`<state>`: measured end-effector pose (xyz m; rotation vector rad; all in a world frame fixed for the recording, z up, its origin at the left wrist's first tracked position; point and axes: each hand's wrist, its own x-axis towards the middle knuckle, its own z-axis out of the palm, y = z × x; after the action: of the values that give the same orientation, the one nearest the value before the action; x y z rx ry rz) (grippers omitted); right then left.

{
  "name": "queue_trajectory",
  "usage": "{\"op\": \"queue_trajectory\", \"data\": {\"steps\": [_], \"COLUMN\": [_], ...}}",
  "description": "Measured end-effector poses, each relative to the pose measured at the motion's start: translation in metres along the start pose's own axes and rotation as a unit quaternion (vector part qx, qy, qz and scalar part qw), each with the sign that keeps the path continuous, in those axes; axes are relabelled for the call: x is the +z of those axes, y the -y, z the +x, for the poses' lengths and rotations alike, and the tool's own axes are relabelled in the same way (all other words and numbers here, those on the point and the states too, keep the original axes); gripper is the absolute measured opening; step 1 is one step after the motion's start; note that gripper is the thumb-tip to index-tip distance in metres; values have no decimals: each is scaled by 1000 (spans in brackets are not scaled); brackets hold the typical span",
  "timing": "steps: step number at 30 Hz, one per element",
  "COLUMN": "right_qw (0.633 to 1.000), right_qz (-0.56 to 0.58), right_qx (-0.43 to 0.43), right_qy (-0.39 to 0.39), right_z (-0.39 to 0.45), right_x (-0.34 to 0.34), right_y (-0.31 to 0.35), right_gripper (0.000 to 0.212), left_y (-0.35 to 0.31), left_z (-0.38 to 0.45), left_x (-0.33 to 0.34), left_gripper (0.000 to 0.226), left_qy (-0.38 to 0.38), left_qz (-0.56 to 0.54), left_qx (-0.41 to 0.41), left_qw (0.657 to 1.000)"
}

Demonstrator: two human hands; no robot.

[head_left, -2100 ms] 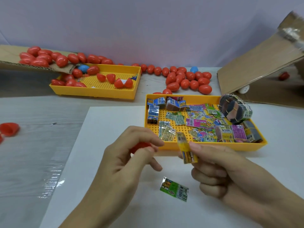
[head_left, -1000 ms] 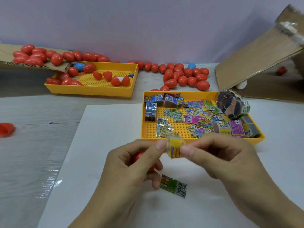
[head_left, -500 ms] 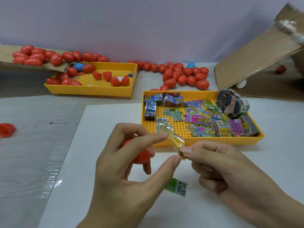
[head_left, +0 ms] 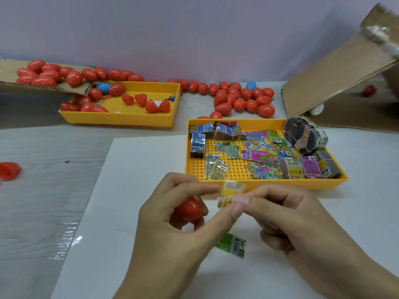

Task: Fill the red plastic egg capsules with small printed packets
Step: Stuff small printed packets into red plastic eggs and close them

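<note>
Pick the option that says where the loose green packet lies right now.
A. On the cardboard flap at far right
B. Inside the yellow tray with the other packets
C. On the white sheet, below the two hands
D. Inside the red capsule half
C: the green packet lies flat on the white sheet, just below the left hand and right hand, outside the yellow tray.

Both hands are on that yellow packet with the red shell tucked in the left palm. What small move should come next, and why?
Probably finish folding the packet small, then bring it down to the shell. The left hand and right hand both pinch the packet, which looks bent but still wide, and it sits above the shell, not in it. Whether the shell's opening faces up is hidden.
</note>
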<state>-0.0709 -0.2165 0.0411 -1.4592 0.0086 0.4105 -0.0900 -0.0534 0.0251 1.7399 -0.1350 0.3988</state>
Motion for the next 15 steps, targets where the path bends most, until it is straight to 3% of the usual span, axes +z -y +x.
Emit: {"op": "queue_trajectory", "data": {"steps": [3,7,12,15], "right_qw": [1000,1000,999,995], "right_qz": [5,3,-5,-19], "right_qx": [-10,-26,-40,-93], "right_qy": [11,17,19,43], "right_z": [0,1,3,1], "right_x": [0,-1,-1,0], "right_y": [0,-1,-5,-4], "right_gripper": [30,40,37,26], "left_y": [3,9,9,7], "left_z": [1,4,6,7], "left_x": [-2,-7,-9,-10], "left_gripper": [34,52,39,34], "left_qy": [26,72,88,105], "left_qz": [-16,-128,-198,-200], "left_qx": [-61,-189,-208,-210], "left_qw": [998,971,954,951]}}
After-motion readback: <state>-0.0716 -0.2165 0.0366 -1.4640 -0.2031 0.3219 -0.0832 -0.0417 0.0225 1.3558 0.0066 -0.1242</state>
